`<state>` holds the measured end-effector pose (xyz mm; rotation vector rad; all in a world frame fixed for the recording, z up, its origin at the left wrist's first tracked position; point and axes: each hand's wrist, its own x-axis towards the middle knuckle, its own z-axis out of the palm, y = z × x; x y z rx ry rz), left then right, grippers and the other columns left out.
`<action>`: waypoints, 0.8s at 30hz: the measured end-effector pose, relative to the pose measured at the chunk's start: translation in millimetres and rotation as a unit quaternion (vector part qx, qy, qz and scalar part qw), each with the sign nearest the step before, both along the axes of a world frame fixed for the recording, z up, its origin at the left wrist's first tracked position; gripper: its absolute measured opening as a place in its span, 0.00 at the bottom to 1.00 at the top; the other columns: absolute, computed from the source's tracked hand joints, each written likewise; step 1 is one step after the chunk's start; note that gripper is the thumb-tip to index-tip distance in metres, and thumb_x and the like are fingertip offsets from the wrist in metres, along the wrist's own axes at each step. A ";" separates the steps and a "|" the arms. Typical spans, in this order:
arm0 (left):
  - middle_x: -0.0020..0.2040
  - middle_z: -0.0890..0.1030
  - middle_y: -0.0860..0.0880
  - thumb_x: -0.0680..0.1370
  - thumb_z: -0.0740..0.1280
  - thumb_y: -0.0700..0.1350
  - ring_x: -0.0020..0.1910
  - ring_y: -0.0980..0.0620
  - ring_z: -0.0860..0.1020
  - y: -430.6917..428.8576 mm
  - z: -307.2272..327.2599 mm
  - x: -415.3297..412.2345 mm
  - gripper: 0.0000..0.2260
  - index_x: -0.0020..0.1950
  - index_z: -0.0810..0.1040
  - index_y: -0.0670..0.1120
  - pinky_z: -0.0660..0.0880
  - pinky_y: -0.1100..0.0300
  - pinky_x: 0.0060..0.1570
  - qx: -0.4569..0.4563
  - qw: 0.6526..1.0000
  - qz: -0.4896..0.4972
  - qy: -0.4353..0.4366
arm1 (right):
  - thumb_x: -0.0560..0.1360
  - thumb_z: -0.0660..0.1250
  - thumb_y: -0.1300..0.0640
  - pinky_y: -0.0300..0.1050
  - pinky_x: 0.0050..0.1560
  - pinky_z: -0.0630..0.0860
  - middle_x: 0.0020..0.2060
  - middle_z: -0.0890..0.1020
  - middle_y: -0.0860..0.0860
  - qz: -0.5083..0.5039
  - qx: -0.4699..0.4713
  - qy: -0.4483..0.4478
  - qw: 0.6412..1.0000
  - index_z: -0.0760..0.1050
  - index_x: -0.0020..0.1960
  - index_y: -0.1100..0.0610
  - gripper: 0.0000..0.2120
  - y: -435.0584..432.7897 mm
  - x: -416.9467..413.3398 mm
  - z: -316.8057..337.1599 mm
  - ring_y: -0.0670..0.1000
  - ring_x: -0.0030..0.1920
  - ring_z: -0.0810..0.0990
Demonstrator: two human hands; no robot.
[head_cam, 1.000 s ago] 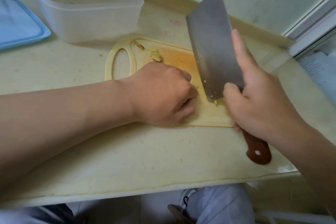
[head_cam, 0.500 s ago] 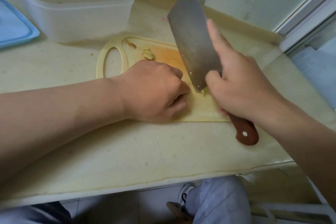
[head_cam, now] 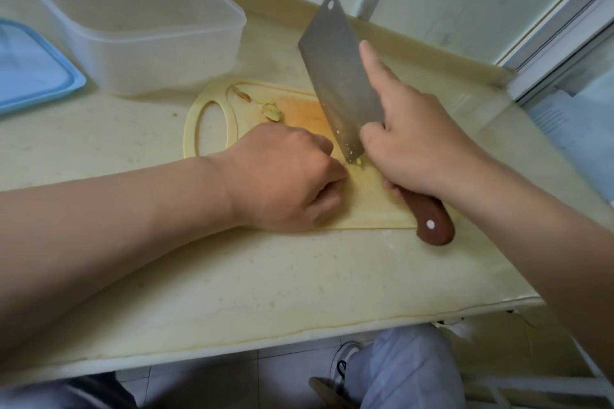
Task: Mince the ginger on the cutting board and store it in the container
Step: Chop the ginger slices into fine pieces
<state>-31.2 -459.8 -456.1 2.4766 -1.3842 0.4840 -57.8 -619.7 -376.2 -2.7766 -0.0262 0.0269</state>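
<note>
A pale yellow cutting board (head_cam: 372,209) lies on the counter. My right hand (head_cam: 418,143) grips a cleaver (head_cam: 339,76) by its brown handle (head_cam: 432,222), forefinger stretched along the blade. The blade's heel sits on the board at a small heap of cut ginger (head_cam: 357,163). My left hand (head_cam: 285,176) rests on the board with curled fingers right beside the blade; what it holds is hidden. Ginger scraps (head_cam: 272,111) lie near the board's handle loop. The clear plastic container (head_cam: 139,26) stands open at the back left.
A blue container lid (head_cam: 30,73) lies at the far left. A raised ledge (head_cam: 415,43) and wall run behind the counter, with a window frame (head_cam: 564,43) at right. The counter's front edge (head_cam: 299,332) is near; my legs and a shoe (head_cam: 345,362) show below.
The cleaver and my right hand have shifted left toward my left hand, with the blade chopping at the ginger. My left hand has stayed in place on the board.
</note>
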 end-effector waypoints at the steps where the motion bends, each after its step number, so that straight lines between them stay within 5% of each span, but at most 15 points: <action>1: 0.37 0.74 0.51 0.75 0.46 0.56 0.37 0.43 0.77 0.1 0.1 0.2 0.26 0.50 0.82 0.49 0.77 0.52 0.36 0.001 1.000 -0.001 0.002 | 0.76 0.57 0.63 0.55 0.30 0.83 0.28 0.81 0.55 0.000 -0.006 -0.017 1.000 0.42 0.83 0.34 0.45 -3.4 -8.2 -3.3 0.54 0.24 0.81; 4: 0.36 0.68 0.52 0.76 0.48 0.56 0.36 0.44 0.75 0.4 -0.5 1.9 0.23 0.47 0.80 0.49 0.75 0.53 0.34 0.005 1.000 -0.001 0.001 | 0.78 0.57 0.62 0.59 0.32 0.81 0.25 0.79 0.55 0.003 -0.020 -0.020 1.000 0.40 0.81 0.31 0.44 -15.1 -33.4 -5.0 0.55 0.26 0.80; 10: 0.37 0.71 0.51 0.75 0.47 0.57 0.37 0.43 0.75 -1.3 -1.8 2.4 0.25 0.49 0.81 0.49 0.74 0.54 0.34 -0.004 1.000 -0.004 -0.004 | 0.77 0.57 0.63 0.49 0.23 0.79 0.23 0.81 0.49 0.017 -0.034 0.069 0.997 0.42 0.81 0.31 0.44 -12.7 -13.7 8.6 0.51 0.20 0.79; 15: 0.39 0.76 0.49 0.74 0.45 0.58 0.39 0.42 0.78 -0.2 -0.1 1.0 0.28 0.53 0.83 0.50 0.77 0.52 0.36 -0.009 1.000 -0.006 -0.003 | 0.74 0.56 0.64 0.48 0.23 0.79 0.32 0.81 0.55 0.018 -0.014 0.038 0.999 0.44 0.83 0.36 0.45 4.6 15.7 6.2 0.53 0.20 0.80; 24: 0.35 0.66 0.52 0.76 0.48 0.56 0.34 0.45 0.69 -0.2 -3.1 2.9 0.23 0.48 0.81 0.49 0.75 0.53 0.34 -0.003 1.000 0.000 -0.004 | 0.79 0.59 0.61 0.55 0.33 0.80 0.24 0.77 0.54 0.023 -0.050 -0.029 0.998 0.42 0.80 0.29 0.43 -19.4 -38.3 -1.9 0.52 0.24 0.77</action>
